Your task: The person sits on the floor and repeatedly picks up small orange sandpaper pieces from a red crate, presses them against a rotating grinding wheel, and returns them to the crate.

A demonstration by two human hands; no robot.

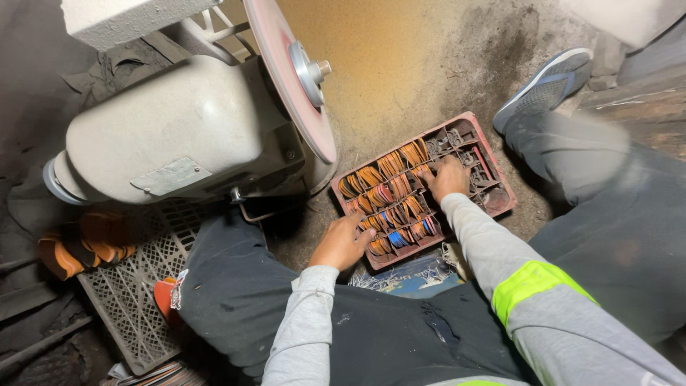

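Red tray [500, 201] lies under both hands: right hand [447, 177] curled inside, left hand [343, 241] open.

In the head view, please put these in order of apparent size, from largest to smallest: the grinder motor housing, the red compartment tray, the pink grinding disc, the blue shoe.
1. Grinder motor housing
2. Red compartment tray
3. Pink grinding disc, seen edge-on, so unsure
4. Blue shoe

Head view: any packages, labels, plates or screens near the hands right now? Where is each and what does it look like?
Metal plate: riveted on the side of the pale grinder motor, rectangular, grey; any marking is unreadable.
Printed paper: on the floor just below the red divided tray, between the legs, flat, blue and yellow.
Left hand rests on the tray's near edge, right hand inside it.
No screens or signs in view.
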